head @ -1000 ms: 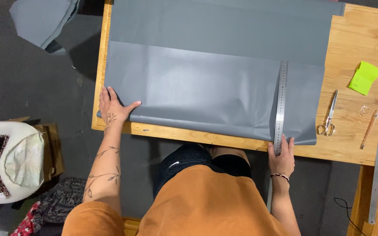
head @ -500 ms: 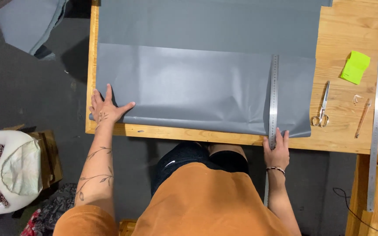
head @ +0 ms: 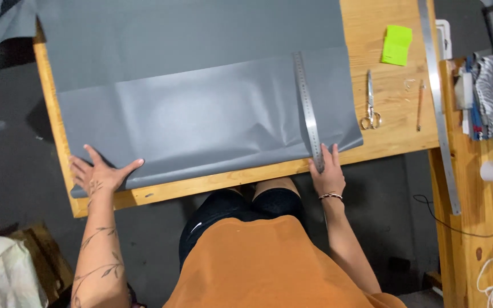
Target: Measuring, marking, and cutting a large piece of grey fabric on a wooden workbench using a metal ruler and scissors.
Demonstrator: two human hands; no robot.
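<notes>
Left hand (head: 101, 174) lay spread flat, pinning the smooth grey sheet (head: 201, 108); right hand (head: 327, 174) pressed open-fingered on the long steel ruler (head: 307, 105), keeping both steady.

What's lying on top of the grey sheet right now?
A metal ruler lies across the grey sheet; the left hand presses its corner, the right hand holds the ruler's end. Beneath is hidden.

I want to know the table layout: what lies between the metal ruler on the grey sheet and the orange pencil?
In the head view, the scissors lie on bare wood between the metal ruler and the orange pencil.
</notes>
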